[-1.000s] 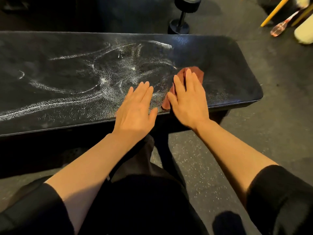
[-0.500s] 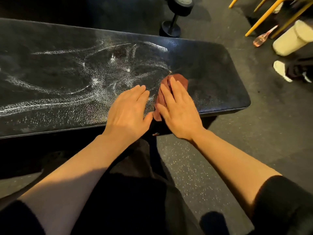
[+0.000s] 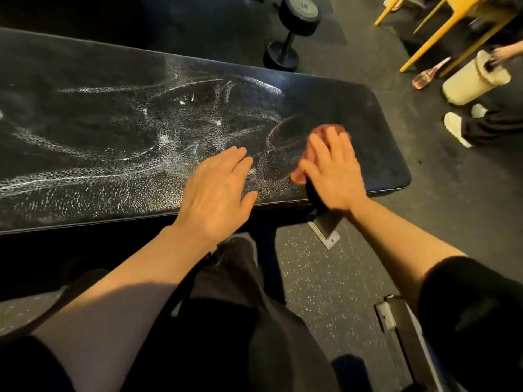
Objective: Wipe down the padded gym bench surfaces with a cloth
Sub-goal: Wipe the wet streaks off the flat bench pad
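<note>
On the black padded surface (image 3: 353, 114) of the gym bench, near its right end, your right hand (image 3: 332, 172) lies flat on the reddish cloth (image 3: 307, 154). Your fingers (image 3: 343, 142) there are straight and together, pressing the cloth down and not curled round it; the hand is a little blurred. The cloth shows past the fingertips and beside the thumb, close to the near edge of the pad. Your left hand (image 3: 216, 193) rests just beside it to the left, palm down on the bare pad, with the fingers extended and the thumb out at the pad's front edge; it holds nothing. White wet streaks (image 3: 158, 131) run over the pad to the left of both hands. Behind the bench a black dumbbell (image 3: 288, 32) stands on the speckled floor (image 3: 317, 278). At the far right another person's hand touches a roll of paper towel (image 3: 475, 80), beside yellow chair legs (image 3: 435, 32).
</note>
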